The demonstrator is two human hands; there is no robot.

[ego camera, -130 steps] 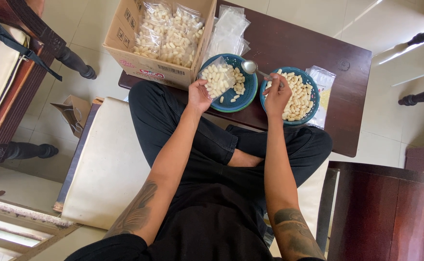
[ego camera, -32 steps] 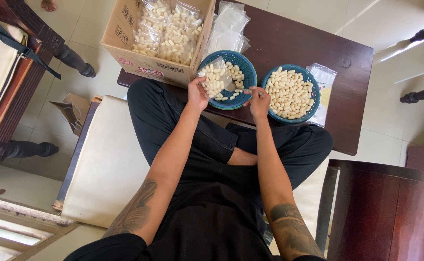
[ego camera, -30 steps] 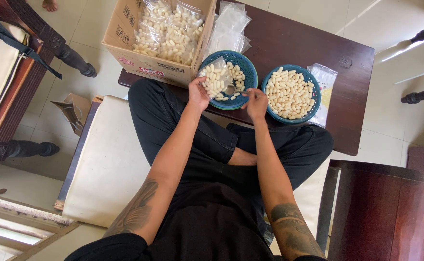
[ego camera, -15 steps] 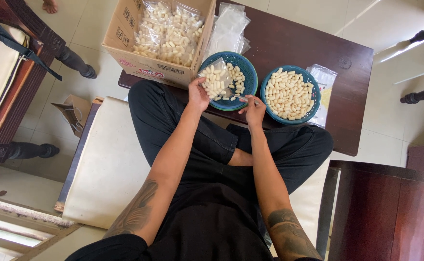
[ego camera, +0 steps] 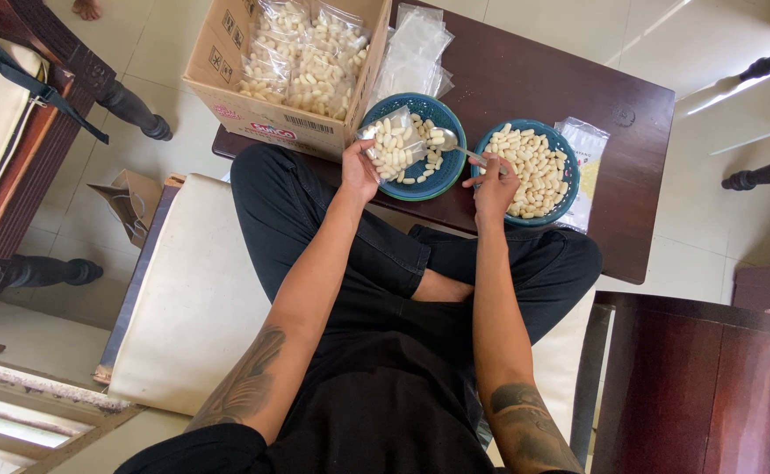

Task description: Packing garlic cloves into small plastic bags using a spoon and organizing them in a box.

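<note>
My left hand (ego camera: 359,172) holds a small clear plastic bag (ego camera: 388,146) part-filled with pale oblong snack pieces, over the left blue bowl (ego camera: 451,128). My right hand (ego camera: 494,183) grips a metal spoon (ego camera: 449,140) whose bowl reaches toward the bag's mouth. A second blue bowl (ego camera: 568,156), heaped with the same pale pieces, sits just right of my right hand. Both bowls stand on a dark wooden table (ego camera: 534,79).
A cardboard box (ego camera: 253,110) full of filled clear bags stands at the table's left. Empty clear bags (ego camera: 413,48) lie behind the left bowl; another packet (ego camera: 589,158) lies right of the right bowl. A wooden chair (ego camera: 16,149) is at the left, dark furniture (ego camera: 692,377) at lower right.
My right hand went from the right bowl to the bag with the spoon, dipped low beside the left bowl, and now has risen between the bowls. The left hand keeps the bag in place.
</note>
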